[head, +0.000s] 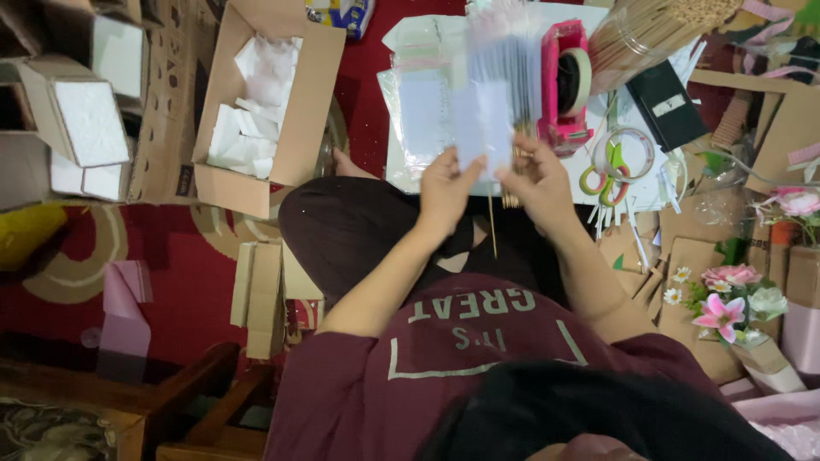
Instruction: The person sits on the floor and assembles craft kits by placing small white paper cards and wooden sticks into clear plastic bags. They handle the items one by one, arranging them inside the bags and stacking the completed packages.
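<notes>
A clear plastic sleeve (494,81), blurred, stands upright between both hands above the person's lap, lifted as if for a better look. The left hand (446,189) pinches its lower left edge, the right hand (540,181) its lower right, along with thin wooden sticks (493,224) hanging down. Just beyond stands a pink tape dispenser (565,85); green-handled scissors (608,169) lie right, and an open cardboard box (265,102) sits far left.

Clear plastic sleeve (489,102) with a pale bluish-white lower panel, held upright at scene centre above the lap, motion-blurred, bottom edge pinched on both sides, thin wooden stick (492,229) hanging vertically just below it, over the dark trousers.
</notes>
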